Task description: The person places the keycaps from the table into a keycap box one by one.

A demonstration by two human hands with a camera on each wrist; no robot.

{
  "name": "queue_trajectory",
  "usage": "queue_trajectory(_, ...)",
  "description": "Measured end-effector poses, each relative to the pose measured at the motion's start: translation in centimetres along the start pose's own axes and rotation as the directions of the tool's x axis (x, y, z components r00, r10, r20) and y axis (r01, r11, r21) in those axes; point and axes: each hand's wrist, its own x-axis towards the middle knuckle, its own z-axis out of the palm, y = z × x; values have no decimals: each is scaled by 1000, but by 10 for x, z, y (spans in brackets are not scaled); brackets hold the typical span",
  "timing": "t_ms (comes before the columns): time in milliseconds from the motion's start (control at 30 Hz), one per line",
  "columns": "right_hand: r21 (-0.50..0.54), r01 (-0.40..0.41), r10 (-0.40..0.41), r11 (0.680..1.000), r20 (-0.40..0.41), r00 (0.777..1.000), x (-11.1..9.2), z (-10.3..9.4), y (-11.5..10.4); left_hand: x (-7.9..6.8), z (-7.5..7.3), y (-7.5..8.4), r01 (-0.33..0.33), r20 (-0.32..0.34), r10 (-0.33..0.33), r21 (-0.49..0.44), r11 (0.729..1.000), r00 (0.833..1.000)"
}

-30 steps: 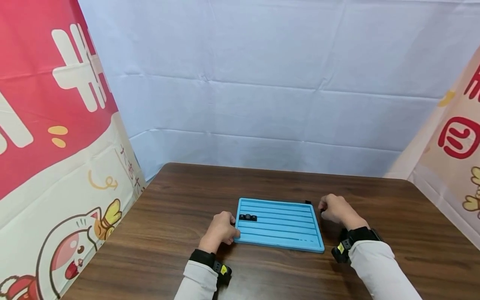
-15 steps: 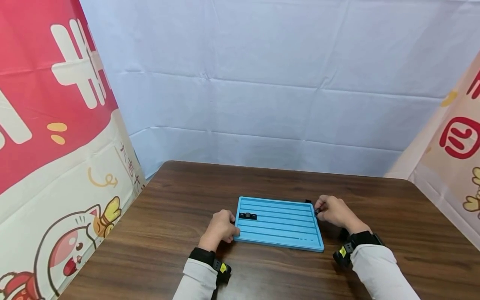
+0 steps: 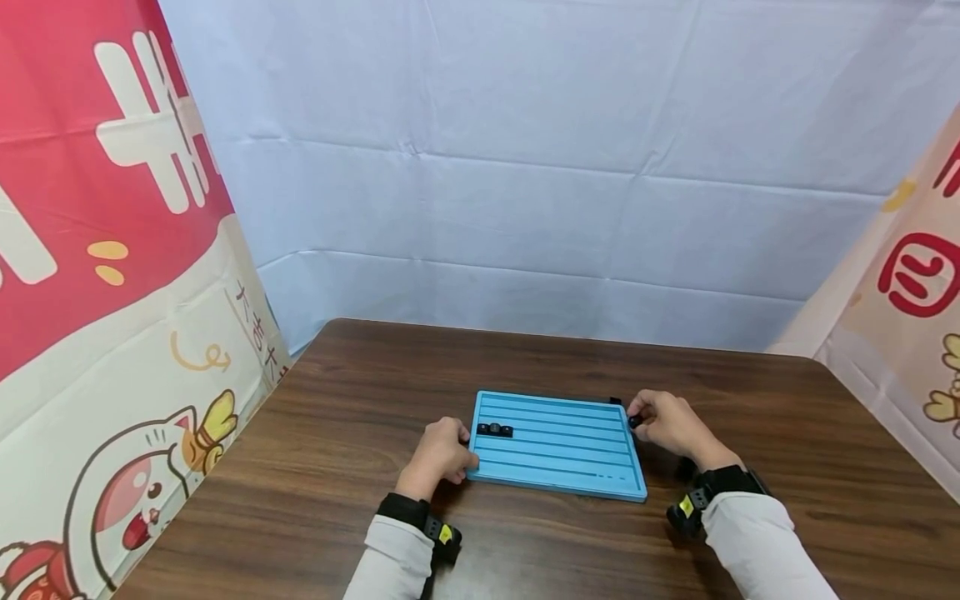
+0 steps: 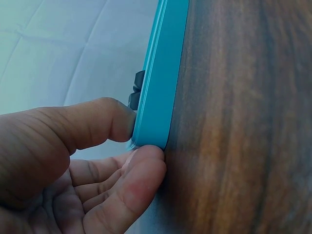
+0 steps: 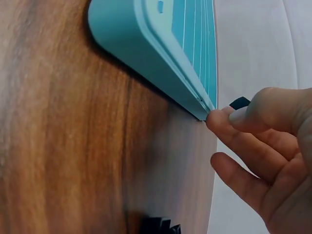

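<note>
A shallow blue tray (image 3: 558,447) with long raised ridges lies on the table. Three small black keycaps (image 3: 495,430) sit side by side in one of its grooves, near the left rim. My left hand (image 3: 442,454) grips the tray's left side; in the left wrist view the thumb (image 4: 114,122) presses at the rim and the fingers lie against the outer wall. Just outside the tray's right rim, my right hand (image 3: 667,423) pinches another black keycap (image 5: 240,103) between thumb and forefinger, the other fingers loosely bent.
A small black piece (image 3: 615,401) shows behind the tray's far right corner. More black pieces (image 5: 158,225) lie on the brown wooden table (image 3: 375,375) near the right wrist. A pale cloth (image 3: 487,208) hangs behind the table, printed cloths at both sides.
My right hand has moved slightly left to the tray's right rim with the keycap, which now shows more clearly in its fingers. The left hand stays on the tray.
</note>
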Motion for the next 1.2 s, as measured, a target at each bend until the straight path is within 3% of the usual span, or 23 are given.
queue_trajectory(400,48,47,-46,998,-18,999,-7,1,-1,1,1,0,-2,6,2,-5,1000,1000)
queue_trajectory(833,187,16,-18,982,6,1000,-9,4,-8,-1,1,-2,-13,9,13,-8,1000,1000)
queue_trajectory(1200,330,-34,45,943,-25,999,-10,8,-11,1,1,-3,4,7,-4,-9,1000,1000)
